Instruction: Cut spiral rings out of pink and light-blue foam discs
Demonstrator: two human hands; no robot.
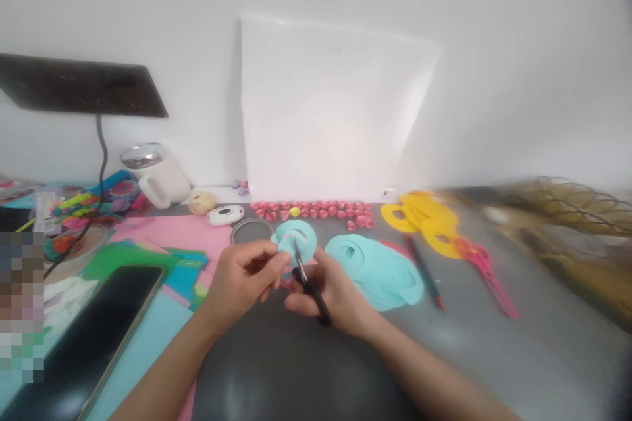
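Observation:
Between the thumb and fingers of my left hand [249,273] is a light blue paper disc [307,237], held up above the table. My right hand [336,289] grips black-handled scissors [316,296], whose blades lie against the disc. Just right of my right hand, a pile of light blue paper rings [380,273] lies on the dark table. Behind the disc sit rows of small rolled pink paper pieces [326,210], with one yellow roll [295,212] among them.
Yellow paper rings [424,217], a dark pencil [428,276] and pink scissors [486,273] lie to the right. At left are a phone [93,342], coloured paper sheets [162,233] and a white mug [160,177]. A white board [330,105] leans against the wall.

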